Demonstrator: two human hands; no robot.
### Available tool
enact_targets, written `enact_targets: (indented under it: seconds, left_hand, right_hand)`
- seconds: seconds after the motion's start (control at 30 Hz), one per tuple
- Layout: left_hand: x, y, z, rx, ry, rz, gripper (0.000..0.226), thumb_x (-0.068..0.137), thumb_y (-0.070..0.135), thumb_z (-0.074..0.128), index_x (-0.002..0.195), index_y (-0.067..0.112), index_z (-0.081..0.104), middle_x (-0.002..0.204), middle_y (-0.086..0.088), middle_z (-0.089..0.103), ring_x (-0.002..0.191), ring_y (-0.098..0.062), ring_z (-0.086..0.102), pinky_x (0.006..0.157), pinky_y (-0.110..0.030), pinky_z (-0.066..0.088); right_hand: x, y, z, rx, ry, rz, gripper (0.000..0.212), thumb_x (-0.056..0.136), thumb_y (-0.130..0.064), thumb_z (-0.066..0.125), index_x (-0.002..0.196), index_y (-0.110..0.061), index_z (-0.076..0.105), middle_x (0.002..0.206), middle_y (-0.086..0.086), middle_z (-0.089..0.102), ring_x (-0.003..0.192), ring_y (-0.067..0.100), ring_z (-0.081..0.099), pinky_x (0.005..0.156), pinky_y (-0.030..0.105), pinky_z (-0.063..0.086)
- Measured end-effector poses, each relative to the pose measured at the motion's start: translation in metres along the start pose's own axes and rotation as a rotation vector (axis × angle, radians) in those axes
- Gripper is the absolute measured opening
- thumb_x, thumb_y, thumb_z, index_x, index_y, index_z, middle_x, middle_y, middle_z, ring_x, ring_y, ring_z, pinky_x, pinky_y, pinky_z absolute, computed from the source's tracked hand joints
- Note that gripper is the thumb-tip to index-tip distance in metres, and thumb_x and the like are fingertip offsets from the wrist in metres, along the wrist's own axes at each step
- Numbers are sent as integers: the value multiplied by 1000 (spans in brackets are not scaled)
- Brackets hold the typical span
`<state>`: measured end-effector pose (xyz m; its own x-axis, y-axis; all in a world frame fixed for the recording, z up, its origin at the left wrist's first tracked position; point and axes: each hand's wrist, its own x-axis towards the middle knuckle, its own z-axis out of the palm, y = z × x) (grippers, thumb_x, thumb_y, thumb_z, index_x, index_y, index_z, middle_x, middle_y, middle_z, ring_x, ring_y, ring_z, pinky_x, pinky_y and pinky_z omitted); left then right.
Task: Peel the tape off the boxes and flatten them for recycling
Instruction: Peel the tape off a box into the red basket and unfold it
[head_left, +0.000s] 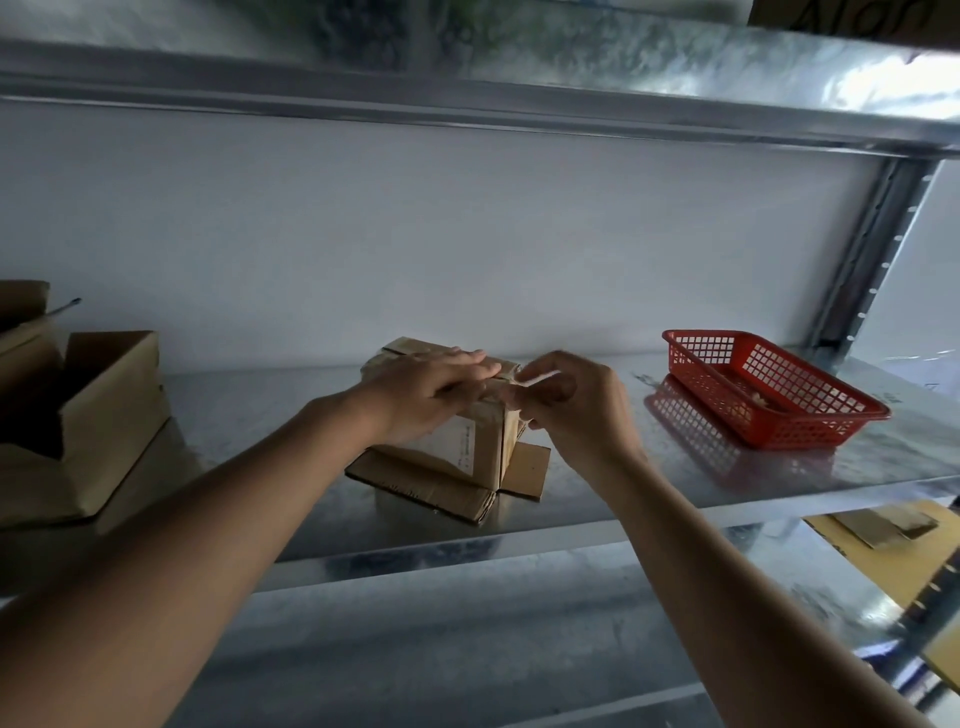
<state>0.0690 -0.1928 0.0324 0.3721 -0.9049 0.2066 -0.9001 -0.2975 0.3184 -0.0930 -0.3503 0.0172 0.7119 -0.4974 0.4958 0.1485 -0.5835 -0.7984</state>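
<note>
While the left hand lies flat with straight fingers on top of the small cardboard box in the middle of the metal shelf, the right hand pinches a strip of tape at the box's top edge. A red basket sits to the right, and an open box stands to the left.

On the galvanised metal shelf, the small taped brown cardboard box sits under the left hand and just left of the right hand, with the larger open-topped cardboard box far left of both hands and the red plastic lattice basket to their right.
</note>
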Motion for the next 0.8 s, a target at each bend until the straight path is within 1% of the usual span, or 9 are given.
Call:
enact_targets:
  seconds: [0.07, 0.1, 0.2, 0.27, 0.37, 0.47, 0.6, 0.7, 0.8]
  left_hand:
    - [0, 3, -1, -7, -10, -4, 58, 102, 63, 29, 156, 43, 39, 167, 16, 26, 155, -4, 17, 129, -40, 12]
    - [0, 4, -3, -8, -24, -11, 56, 104, 62, 30, 156, 44, 38, 168, 16, 25, 155, -4, 15, 129, -40, 11]
    - [-3, 3, -7, -39, -99, -30, 51, 107, 55, 38, 157, 51, 30, 168, 22, 17, 156, -2, 8, 129, -39, 6]
    - [-5, 3, -11, -28, -141, -18, 58, 102, 65, 36, 158, 53, 25, 169, 24, 13, 156, 0, 4, 128, -35, 3]
    - [-3, 4, -13, 35, -150, -3, 65, 98, 71, 29, 160, 51, 20, 170, 21, 9, 155, 0, 1, 125, -29, 0]
    - [-1, 6, -12, 105, -145, 7, 61, 104, 63, 25, 162, 47, 15, 171, 17, 6, 157, -3, 0, 129, -34, 1]
    - [3, 3, -6, 189, -157, 17, 56, 109, 54, 21, 162, 47, 4, 172, 16, -2, 156, -3, -6, 122, -26, -6]
    - [8, 0, -5, 218, -145, 13, 56, 110, 50, 21, 163, 43, 3, 172, 14, -2, 157, -6, -6, 118, -25, -7]
    - [15, -2, -5, 220, -134, -6, 56, 110, 51, 21, 163, 44, 4, 171, 15, -2, 157, -7, -5, 124, -31, -3]
  right_hand:
    - [0, 0, 4, -131, 54, -72, 17, 78, -43, 88, 81, -28, 79, 69, -17, 74, 61, -2, 68, 55, 11, 47]
    - [1, 0, 6, -158, 70, -84, 14, 78, -42, 87, 80, -30, 80, 71, -17, 73, 61, -3, 66, 55, 9, 43]
    - [3, 1, 6, -280, 112, -94, 13, 83, -38, 84, 92, -28, 83, 85, -12, 60, 74, 6, 61, 65, 16, 41]
    - [3, 1, 8, -363, 95, -161, 13, 90, -30, 78, 98, -22, 84, 81, -7, 56, 82, 14, 58, 68, 23, 39]
    - [0, 0, 14, -422, 4, -280, 16, 99, -25, 68, 101, -17, 82, 86, 1, 55, 78, 9, 50, 64, 12, 33]
    - [1, -3, 13, -467, -37, -317, 16, 96, -31, 72, 106, -23, 81, 86, -1, 58, 76, 10, 53, 66, 7, 35]
    - [7, -12, 9, -499, 14, -345, 7, 89, -25, 78, 94, -24, 82, 81, 3, 69, 70, 20, 64, 64, 31, 49]
    - [8, -14, 8, -524, 18, -323, 13, 90, -12, 70, 89, -21, 79, 81, 1, 70, 71, 20, 65, 65, 35, 51]
    - [7, -9, 5, -401, 45, -227, 13, 89, -14, 71, 85, -23, 78, 74, -6, 73, 67, 12, 68, 66, 35, 57]
